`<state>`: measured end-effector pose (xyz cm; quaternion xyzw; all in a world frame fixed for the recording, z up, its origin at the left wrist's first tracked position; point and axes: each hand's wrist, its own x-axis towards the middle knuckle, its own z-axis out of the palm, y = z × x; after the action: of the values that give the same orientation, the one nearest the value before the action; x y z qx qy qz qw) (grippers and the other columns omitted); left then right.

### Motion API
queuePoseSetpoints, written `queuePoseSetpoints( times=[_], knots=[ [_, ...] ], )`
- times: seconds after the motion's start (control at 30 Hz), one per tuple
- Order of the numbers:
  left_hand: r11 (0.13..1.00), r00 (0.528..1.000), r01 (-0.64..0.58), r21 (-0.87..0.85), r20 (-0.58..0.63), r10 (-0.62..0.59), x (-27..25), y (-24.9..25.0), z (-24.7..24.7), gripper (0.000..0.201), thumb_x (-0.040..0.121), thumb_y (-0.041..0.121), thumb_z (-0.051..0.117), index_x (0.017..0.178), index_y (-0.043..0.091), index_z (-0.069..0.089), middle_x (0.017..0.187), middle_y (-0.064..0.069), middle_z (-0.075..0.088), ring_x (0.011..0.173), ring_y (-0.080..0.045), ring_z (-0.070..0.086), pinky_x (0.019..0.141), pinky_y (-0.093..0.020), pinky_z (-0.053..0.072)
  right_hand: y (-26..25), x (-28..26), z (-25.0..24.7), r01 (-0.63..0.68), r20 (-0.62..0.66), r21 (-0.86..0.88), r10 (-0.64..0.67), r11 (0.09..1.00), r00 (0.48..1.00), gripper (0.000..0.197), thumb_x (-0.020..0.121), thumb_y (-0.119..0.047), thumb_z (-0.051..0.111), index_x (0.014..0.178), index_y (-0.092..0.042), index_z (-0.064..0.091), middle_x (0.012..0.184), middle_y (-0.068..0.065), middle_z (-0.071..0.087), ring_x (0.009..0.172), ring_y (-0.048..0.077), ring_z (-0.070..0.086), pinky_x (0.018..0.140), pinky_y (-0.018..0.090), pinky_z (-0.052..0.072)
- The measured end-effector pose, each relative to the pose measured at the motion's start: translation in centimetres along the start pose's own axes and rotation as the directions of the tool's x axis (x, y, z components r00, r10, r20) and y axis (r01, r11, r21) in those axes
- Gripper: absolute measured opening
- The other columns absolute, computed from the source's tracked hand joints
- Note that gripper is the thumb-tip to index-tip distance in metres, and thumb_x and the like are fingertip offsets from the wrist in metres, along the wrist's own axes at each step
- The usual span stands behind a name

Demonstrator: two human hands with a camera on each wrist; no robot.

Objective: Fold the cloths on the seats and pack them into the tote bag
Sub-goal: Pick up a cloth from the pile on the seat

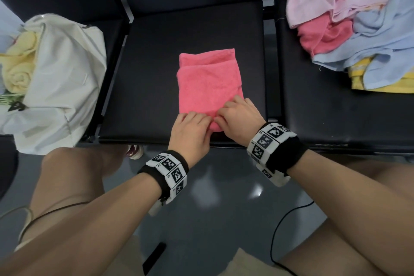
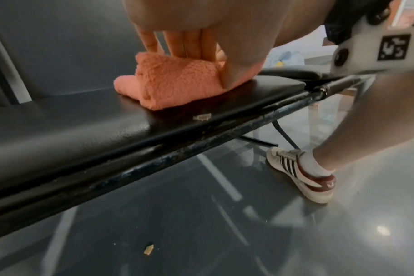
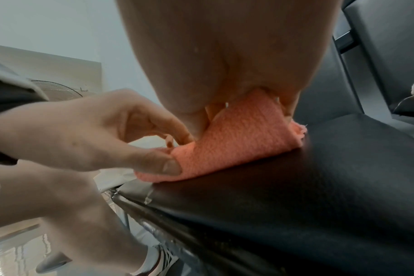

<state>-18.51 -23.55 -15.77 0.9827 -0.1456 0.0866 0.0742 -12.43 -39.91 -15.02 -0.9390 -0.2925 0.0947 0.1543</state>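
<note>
- Pink cloth (image 1: 207,83): folded into a narrow strip, lying centre of frame on the middle black seat (image 1: 156,69); near end rolled up on itself at the seat's front edge.
- Left hand (image 1: 190,133): lower centre of head view, fingers curled over the rolled end, thumb tucked under it – gripping the cloth. Left wrist view shows fingers (image 2: 189,44) pressing down on top of the roll.
- Right hand (image 1: 238,116): just right of the left hand, touching it; fingers curled onto the same rolled end, thumb pinching the fold – also gripping the cloth.
- Tote bag (image 1: 65,74): cream, slumped on the seat at left of frame, mouth open toward the left edge; pale yellow rolled cloth (image 1: 19,69) inside w/ other cloths behind it.
- Pile of loose cloths (image 1: 358,29): upper right of frame on the right seat – light pink, darker pink, light blue, yellow, all crumpled and overlapping.
</note>
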Motion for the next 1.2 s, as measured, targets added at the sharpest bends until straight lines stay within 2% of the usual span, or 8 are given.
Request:
queuePoseSetpoints(
  times=[0.13, 0.3, 0.4, 0.63, 0.73, 0.9, 1.07, 1.2],
  knots=[
    [0.998, 0.995, 0.065, -0.001, 0.082, -0.065, 0.9, 0.1, -0.1, 0.029, 0.087, 0.019, 0.051, 0.108, 0.012, 0.07, 0.095, -0.001, 0.072, 0.088, -0.026, 0.062, 0.081, -0.034, 0.034, 0.1, -0.2, -0.3, 0.007, -0.064, 0.134, 0.001, 0.991, 0.998, 0.021, 0.095, -0.034, 0.051, 0.105, -0.015, 0.055, 0.103, 0.002, 0.063, 0.099, 0.024, 0.054, 0.085, 0.038, 0.039],
    [0.99, 0.968, 0.142, -0.012, 0.211, -0.136, 1.5, 0.3, -0.2, 0.03, 0.098, 0.016, 0.044, 0.12, 0.013, 0.064, 0.106, -0.003, 0.071, 0.101, -0.026, 0.059, 0.09, -0.037, 0.034, 0.3, -0.7, -0.8, 0.054, -0.044, 0.184, -0.047, 0.981, 0.998, 0.027, 0.078, -0.024, 0.063, 0.102, -0.012, 0.059, 0.104, 0.003, 0.053, 0.093, 0.024, 0.052, 0.081, 0.039, 0.045],
    [0.981, 0.954, 0.191, -0.027, 0.242, -0.179, 1.8, 0.3, -0.3, 0.028, 0.1, 0.019, 0.04, 0.115, 0.015, 0.063, 0.106, -0.002, 0.07, 0.103, -0.026, 0.058, 0.091, -0.038, 0.036, 0.2, -0.7, -1.0, 0.055, -0.001, 0.157, -0.055, 0.986, 0.998, 0.028, 0.078, -0.022, 0.061, 0.104, -0.012, 0.063, 0.103, 0.002, 0.054, 0.096, 0.023, 0.049, 0.084, 0.04, 0.046],
    [0.978, 0.989, 0.15, -0.146, 0.027, -0.148, 0.7, 0.6, -0.5, 0.006, 0.089, 0.016, 0.057, 0.093, 0.014, 0.06, 0.097, -0.001, 0.056, 0.091, -0.024, 0.052, 0.079, -0.044, 0.044, 0.6, -0.2, -1.4, -0.011, 0.057, 0.189, 0.0, 0.982, 0.998, 0.027, 0.095, -0.029, 0.053, 0.116, -0.017, 0.065, 0.114, 0.0, 0.061, 0.111, 0.019, 0.052, 0.088, 0.036, 0.046],
    [0.988, 0.994, 0.104, -0.116, -0.005, -0.105, 0.0, 0.6, -0.4, 0.014, 0.081, 0.019, 0.067, 0.094, 0.014, 0.062, 0.099, 0.0, 0.058, 0.093, -0.022, 0.052, 0.08, -0.039, 0.042, 0.5, 0.1, -1.3, -0.045, 0.082, 0.185, 0.03, 0.982, 0.996, 0.028, 0.097, -0.033, 0.049, 0.111, -0.018, 0.067, 0.11, 0.001, 0.063, 0.106, 0.019, 0.055, 0.084, 0.038, 0.049],
    [0.994, 0.996, 0.073, -0.075, 0.058, -0.069, 0.1, 0.1, -0.4, 0.027, 0.069, 0.013, 0.072, 0.093, 0.016, 0.06, 0.087, 0.003, 0.063, 0.086, -0.024, 0.059, 0.082, -0.034, 0.038, 0.3, 0.2, -0.9, -0.096, 0.047, 0.194, 0.089, 0.976, 0.995, 0.029, 0.094, -0.037, 0.048, 0.098, -0.015, 0.067, 0.096, 0.0, 0.064, 0.094, 0.021, 0.059, 0.076, 0.035, 0.048],
    [0.984, 0.979, 0.164, -0.074, 0.13, -0.154, 1.1, 0.3, -1.0, 0.024, 0.077, 0.019, 0.066, 0.1, 0.017, 0.062, 0.084, 0.002, 0.066, 0.084, -0.025, 0.06, 0.083, -0.034, 0.037, 0.4, -0.1, -1.0, -0.011, -0.057, 0.141, 0.019, 0.99, 0.998, 0.022, 0.091, -0.034, 0.054, 0.104, -0.018, 0.059, 0.105, -0.001, 0.061, 0.105, 0.023, 0.049, 0.087, 0.041, 0.041],
    [0.959, 0.937, 0.261, -0.111, 0.266, -0.225, 1.8, 0.5, -2.0, 0.028, 0.088, 0.027, 0.058, 0.113, 0.016, 0.061, 0.092, -0.006, 0.067, 0.088, -0.029, 0.059, 0.087, -0.038, 0.041, 0.4, -0.6, -1.6, 0.0, 0.007, 0.164, -0.001, 0.987, 1.0, 0.04, 0.078, -0.047, 0.054, 0.106, -0.019, 0.062, 0.11, -0.004, 0.051, 0.104, 0.018, 0.045, 0.087, 0.04, 0.043]
  ],
)
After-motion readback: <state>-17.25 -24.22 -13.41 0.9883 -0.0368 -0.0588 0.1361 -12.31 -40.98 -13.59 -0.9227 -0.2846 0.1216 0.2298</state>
